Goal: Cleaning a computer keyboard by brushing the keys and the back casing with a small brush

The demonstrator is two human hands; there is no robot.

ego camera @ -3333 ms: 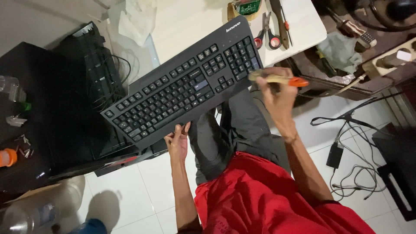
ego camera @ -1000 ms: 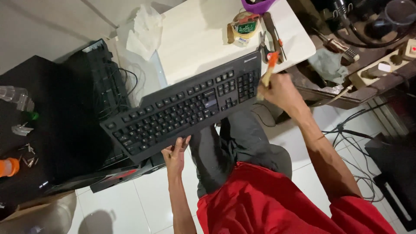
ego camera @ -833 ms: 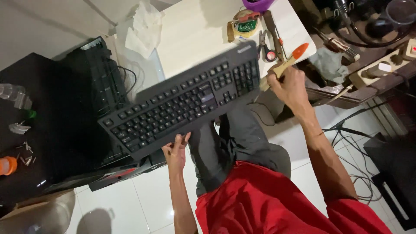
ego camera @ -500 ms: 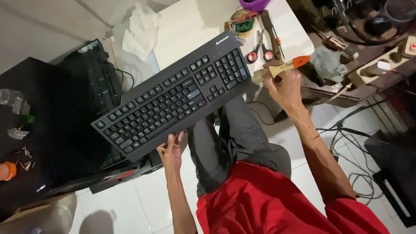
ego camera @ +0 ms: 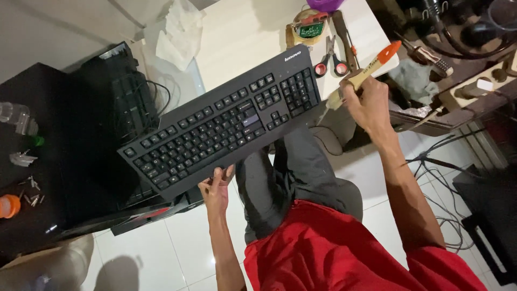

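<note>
**Keyboard held aloft, brush at the ready**

We hold a black keyboard (ego camera: 223,125) tilted over our lap, its near long edge propped on our left hand (ego camera: 216,189), whose fingers curl up around that edge from below, so that the keys face us and slope down toward the left. The far end rises toward the white table (ego camera: 242,37), leaving the board clear of every surface; held this way, we judge, the key rows stay open to the brush.

Our right hand (ego camera: 368,102) is closed around the pale wooden handle of a small brush (ego camera: 362,73) with an orange tip, carried just off the keyboard's right end, with what looks like the bristle end pointing down toward the number pad.

Behind the board, on the table, lie red-handled scissors (ego camera: 329,62), a crumpled white cloth (ego camera: 179,35) and a roll of tape (ego camera: 306,26). To the left a second dark keyboard (ego camera: 129,102) leans against a black case, with loose screws (ego camera: 31,191) and an orange cap (ego camera: 7,206) beside it. Cables (ego camera: 452,226) trail across the tiled floor on the right.
</note>
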